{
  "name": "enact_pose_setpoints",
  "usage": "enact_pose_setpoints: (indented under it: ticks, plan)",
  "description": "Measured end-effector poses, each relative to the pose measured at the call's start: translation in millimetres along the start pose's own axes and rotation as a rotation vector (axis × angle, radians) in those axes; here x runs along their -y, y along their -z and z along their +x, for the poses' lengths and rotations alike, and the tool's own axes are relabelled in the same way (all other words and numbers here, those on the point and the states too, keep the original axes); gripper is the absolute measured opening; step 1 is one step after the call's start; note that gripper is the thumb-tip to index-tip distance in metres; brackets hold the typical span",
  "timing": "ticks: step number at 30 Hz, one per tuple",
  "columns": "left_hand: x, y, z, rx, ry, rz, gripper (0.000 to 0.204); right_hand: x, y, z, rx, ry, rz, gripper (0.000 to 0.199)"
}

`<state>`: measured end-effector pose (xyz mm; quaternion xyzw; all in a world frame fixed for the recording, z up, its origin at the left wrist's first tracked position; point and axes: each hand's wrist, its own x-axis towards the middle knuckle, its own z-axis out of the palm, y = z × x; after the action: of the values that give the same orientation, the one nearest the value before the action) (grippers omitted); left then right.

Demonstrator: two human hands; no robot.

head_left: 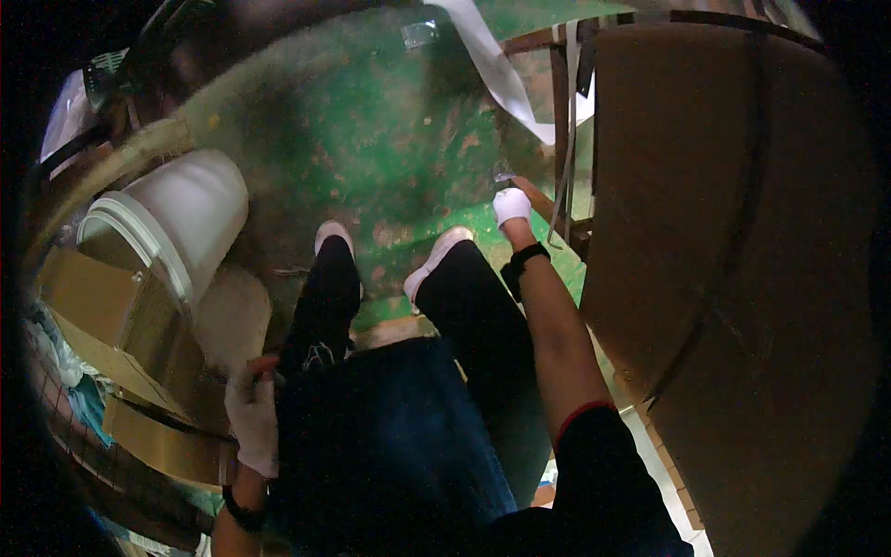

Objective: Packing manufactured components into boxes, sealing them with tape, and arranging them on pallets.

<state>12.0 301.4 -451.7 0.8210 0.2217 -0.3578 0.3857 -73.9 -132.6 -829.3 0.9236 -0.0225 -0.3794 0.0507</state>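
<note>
My right hand [512, 206], in a white glove with a black band at the wrist, reaches forward and is closed. A small dark, shiny thing [504, 182] shows at its far side, too small to name. Just right of that hand is a brown wooden piece [535, 198]. My left hand [252, 418], also in a pale glove, hangs low beside my left thigh, its fingers loosely bent with nothing visible in them. Nearest to it are open cardboard boxes [116, 320] and a rounded, pale brown thing [234, 316].
A white bucket [200, 209] lies tipped on the left. Tall brown cardboard [733, 232] fills the right side. A white strip [497, 70] hangs across the far floor near a dark upright frame [562, 111]. The green floor [399, 139] is worn; clear plastic [419, 34] lies on it.
</note>
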Motion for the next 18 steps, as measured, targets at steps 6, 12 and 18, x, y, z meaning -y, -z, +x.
enact_pose_setpoints:
  ticks: [6,12,18]
  plan:
    - [5.9,2.0,12.4,0.077,-0.195,0.343,0.015,39.3,-15.1,21.7,0.024,-1.165,1.786,0.022]
    - [3.4,-1.8,19.2,-0.086,0.006,0.172,0.013,54.2,-8.6,56.7,-0.238,-1.665,1.87,0.071]
    - [-7.8,-3.8,20.1,-0.003,0.052,0.021,0.014,41.2,2.1,51.2,-0.287,-1.7,1.815,0.055]
